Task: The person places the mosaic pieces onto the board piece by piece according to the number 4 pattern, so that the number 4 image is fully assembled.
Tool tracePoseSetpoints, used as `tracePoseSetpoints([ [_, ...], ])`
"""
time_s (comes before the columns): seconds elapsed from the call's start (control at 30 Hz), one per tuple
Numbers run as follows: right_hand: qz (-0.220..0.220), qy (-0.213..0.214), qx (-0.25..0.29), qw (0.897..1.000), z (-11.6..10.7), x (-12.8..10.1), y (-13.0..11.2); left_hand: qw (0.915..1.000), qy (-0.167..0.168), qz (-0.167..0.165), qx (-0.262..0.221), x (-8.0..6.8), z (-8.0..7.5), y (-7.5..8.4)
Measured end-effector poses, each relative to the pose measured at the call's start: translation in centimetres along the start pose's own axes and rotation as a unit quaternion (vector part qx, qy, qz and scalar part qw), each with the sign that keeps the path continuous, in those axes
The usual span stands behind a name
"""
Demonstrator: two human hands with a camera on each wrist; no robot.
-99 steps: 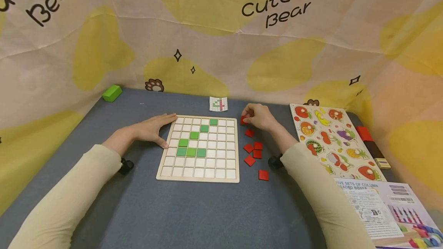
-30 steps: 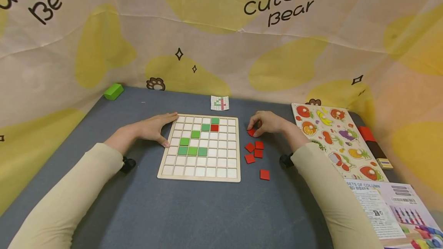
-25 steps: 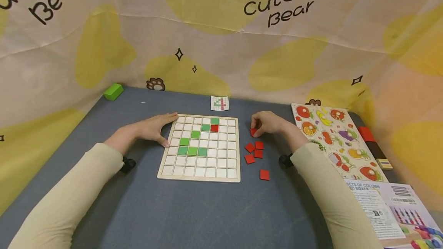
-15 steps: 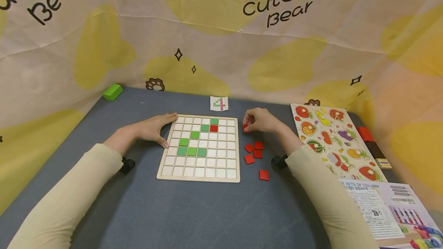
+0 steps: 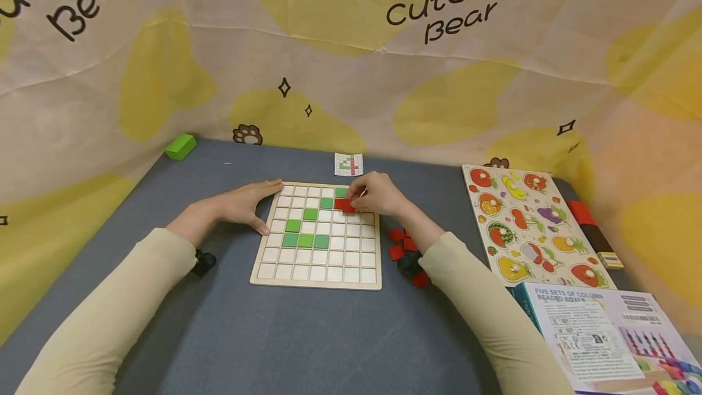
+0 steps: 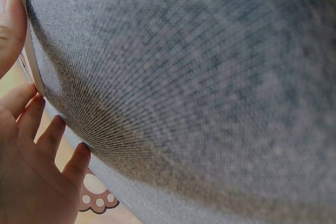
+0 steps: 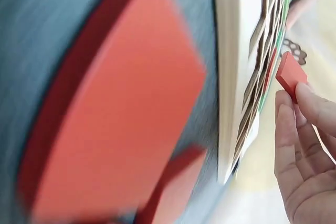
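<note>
Head view | red tile (image 5: 346,205) pinched in right hand (image 5: 378,195) grip, carried from tabletop pile to centre-frame grid board (image 5: 316,234), beside earlier red tile | left hand (image 5: 241,205) flat, steadying board's left edge | placement imminent

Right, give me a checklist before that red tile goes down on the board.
1. Right hand pinches a red tile: ok.
2. Tile is over the board, beside the placed red tile: ok.
3. Tile lies level with its cell: not ok, it is tilted in the right wrist view.
4. Target cell free: cannot tell, the hand hides it.
5. Left hand touches the board's left edge: ok.
6. Pattern card in view: ok, too small to read.
</note>
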State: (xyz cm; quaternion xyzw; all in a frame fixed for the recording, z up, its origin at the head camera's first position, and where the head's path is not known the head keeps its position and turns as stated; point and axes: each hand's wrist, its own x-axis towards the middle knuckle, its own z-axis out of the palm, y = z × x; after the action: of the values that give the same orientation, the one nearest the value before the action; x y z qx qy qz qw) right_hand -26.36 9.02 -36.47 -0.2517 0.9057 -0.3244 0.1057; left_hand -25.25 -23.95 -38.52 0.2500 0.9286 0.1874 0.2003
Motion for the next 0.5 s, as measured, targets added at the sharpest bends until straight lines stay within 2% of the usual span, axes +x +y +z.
tracePoseSetpoints([
  [0.17, 0.004, 0.007, -0.006, 1.0, 1.1, 0.5, -1.1, 1.0, 0.0, -0.005, 0.0, -0.1, 0.0, 0.1],
  [0.5, 0.01, 0.005, -0.075, 0.997, 2.3, 0.8, -1.6, 1.0, 0.001, -0.002, 0.003, -0.2, 0.0, 0.3],
])
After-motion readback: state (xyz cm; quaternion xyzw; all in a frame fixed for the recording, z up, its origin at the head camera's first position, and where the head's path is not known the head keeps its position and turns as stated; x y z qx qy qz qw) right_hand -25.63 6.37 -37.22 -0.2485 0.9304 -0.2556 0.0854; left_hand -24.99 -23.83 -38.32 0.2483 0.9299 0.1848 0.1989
